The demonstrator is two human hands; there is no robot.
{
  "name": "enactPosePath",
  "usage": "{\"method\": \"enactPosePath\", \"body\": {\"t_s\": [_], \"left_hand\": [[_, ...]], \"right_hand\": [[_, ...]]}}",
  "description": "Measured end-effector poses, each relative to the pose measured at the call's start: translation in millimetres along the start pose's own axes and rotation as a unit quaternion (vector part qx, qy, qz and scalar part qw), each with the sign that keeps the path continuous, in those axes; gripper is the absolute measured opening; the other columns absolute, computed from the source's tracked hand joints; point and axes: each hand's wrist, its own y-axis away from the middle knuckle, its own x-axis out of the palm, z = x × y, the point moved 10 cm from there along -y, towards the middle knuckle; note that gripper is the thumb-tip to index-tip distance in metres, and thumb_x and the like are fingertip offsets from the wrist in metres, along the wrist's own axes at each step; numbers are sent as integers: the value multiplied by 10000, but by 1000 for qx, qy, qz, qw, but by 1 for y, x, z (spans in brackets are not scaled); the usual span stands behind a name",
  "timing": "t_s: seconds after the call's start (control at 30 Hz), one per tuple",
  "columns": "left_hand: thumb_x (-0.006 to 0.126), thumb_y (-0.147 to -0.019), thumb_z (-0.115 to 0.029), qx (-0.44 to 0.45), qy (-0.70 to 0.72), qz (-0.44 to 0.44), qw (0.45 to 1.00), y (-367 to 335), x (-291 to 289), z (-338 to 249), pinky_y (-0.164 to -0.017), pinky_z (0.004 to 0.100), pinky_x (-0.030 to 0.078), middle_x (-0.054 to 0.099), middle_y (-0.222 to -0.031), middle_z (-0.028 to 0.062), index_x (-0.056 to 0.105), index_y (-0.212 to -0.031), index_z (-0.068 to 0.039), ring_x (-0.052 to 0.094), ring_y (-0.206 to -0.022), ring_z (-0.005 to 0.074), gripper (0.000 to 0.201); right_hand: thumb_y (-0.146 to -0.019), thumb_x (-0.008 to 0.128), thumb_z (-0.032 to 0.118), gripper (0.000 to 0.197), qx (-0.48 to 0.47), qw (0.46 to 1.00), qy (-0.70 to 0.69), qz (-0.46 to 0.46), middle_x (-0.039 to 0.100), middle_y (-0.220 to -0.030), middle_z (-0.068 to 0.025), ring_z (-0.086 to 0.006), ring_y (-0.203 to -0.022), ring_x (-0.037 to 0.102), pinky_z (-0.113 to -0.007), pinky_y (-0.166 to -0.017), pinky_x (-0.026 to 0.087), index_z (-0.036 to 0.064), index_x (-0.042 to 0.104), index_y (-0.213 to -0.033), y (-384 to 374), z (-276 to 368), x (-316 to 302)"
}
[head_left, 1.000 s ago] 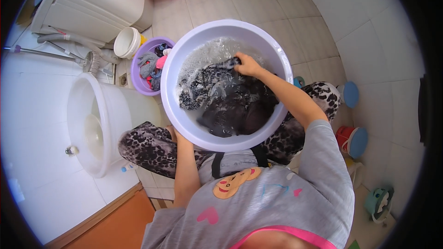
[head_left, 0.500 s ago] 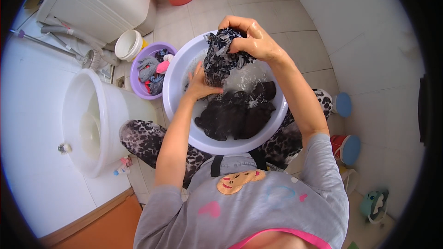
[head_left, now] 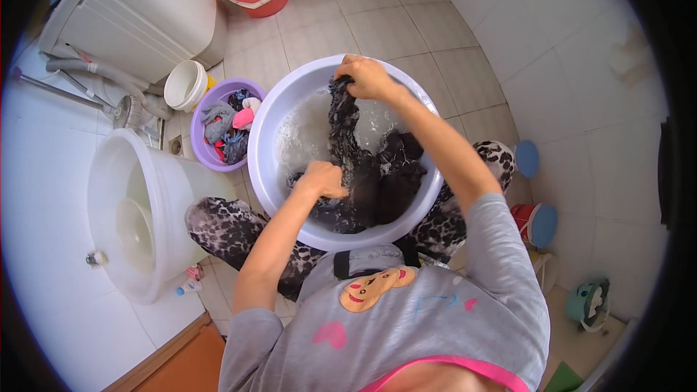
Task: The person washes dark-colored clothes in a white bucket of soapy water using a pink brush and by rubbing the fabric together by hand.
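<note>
Between my knees stands a large pale lavender basin (head_left: 263,196) of sudsy water. A wet black-and-grey patterned garment (head_left: 344,127) stretches up out of it, bunched into a long hank. My right hand (head_left: 365,78) is closed round its upper end near the basin's far rim. Lower and to the left, my left hand (head_left: 323,180) is a fist on the patterned cloth, its fingertips hidden. Dark brown-black wet clothing (head_left: 398,189) lies in the water to the right of the hank.
A purple basin (head_left: 198,139) with several clothes stands at the left, by a white bucket (head_left: 183,86). Nearer me on that side is a big translucent tub (head_left: 156,210). A coral bucket (head_left: 270,3) stands far off. Lidded buckets (head_left: 541,226) line the right wall.
My right hand has come down and slightly left, drawing the bunched garment into a longer hank. My left hand, spread before, has moved nearer me and closed on the cloth.
</note>
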Motion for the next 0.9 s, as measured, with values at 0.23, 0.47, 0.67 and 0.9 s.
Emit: {"method": "enactPosePath", "body": {"t_s": [0.23,0.47,0.67,0.9], "left_hand": [[562,-582,-337,-14,-12,12,1000,-4,24,-15,-676,339,469,615,-780,166,640,-722,-23,599,-763,276,353],[612,-687,-426,-39,407,-57,911,-4,20,62,-698,314,447,589,-892,145,534,-997,-17,573,-797,210,519],[655,-699,-334,-240,765,-307,513,-39,30,126,-705,321,447,518,-1019,131,381,-1170,-40,536,-872,194,619],[405,-853,-364,225,956,49,180,-82,-21,62,-759,356,450,516,-1067,109,466,-1109,-58,518,-939,253,403]], "right_hand": [[-578,717,343,807,381,897,-82,-207,354,-1119,-247,-390,-1033,347,-456,-853,323,83,297,-1216,87,-25,91],[-651,547,166,519,350,928,-55,117,564,-943,-180,-311,-877,549,-414,-726,451,188,428,-1156,103,-39,138],[-663,509,52,427,369,852,-229,-291,508,-1013,-224,-346,-910,517,-398,-792,412,36,440,-1083,114,-46,102],[-628,585,146,381,35,964,-192,-181,420,-717,-118,-279,-597,517,-373,-600,463,103,524,-1002,97,119,35]]}}
